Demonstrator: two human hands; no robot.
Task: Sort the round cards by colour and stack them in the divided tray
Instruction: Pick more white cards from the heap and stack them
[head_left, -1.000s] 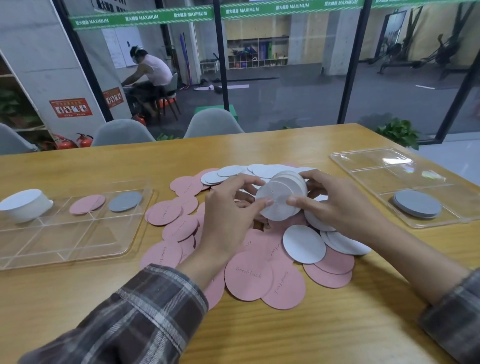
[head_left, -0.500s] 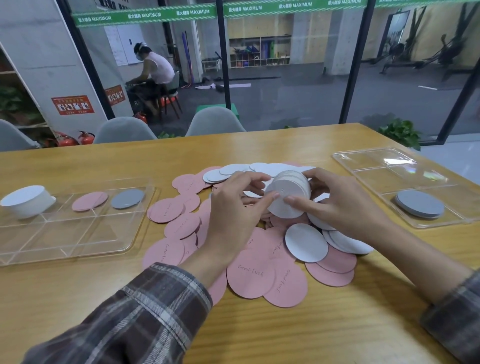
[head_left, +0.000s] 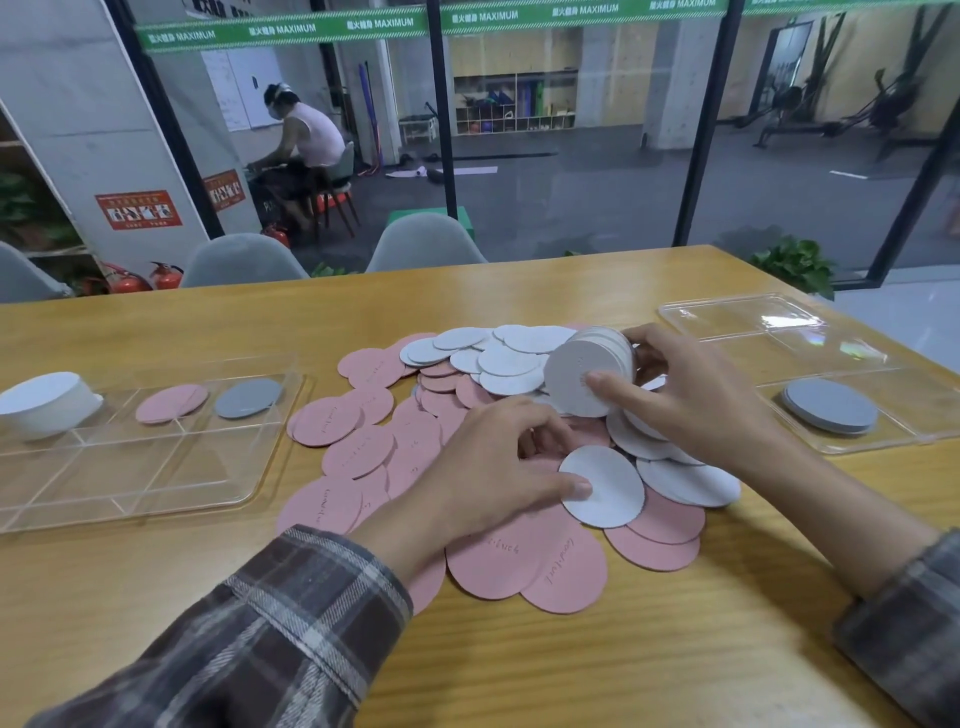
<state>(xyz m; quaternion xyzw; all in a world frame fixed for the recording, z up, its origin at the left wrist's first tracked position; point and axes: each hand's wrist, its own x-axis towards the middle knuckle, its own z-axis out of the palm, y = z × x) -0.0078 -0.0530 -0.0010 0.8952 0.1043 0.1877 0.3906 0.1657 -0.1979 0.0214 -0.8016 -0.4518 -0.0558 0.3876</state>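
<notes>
Fingers and thumb of the right hand (head_left: 696, 400) clasped a stack of white cards (head_left: 582, 374), held on edge above the loose pile of pink and white cards (head_left: 358, 452) on the table (head_left: 623, 649). The left hand (head_left: 488, 467) lay curled on that pile, thumb touching a single white card (head_left: 608, 488); whether it pinched the card could not be told.

We sit at a wooden worktop (head_left: 519, 675) — grey chairs (head_left: 423, 244) opposite, glass wall (head_left: 571, 130) beyond, dark gym floor (head_left: 597, 197), cubby shelves (head_left: 514, 101).
</notes>
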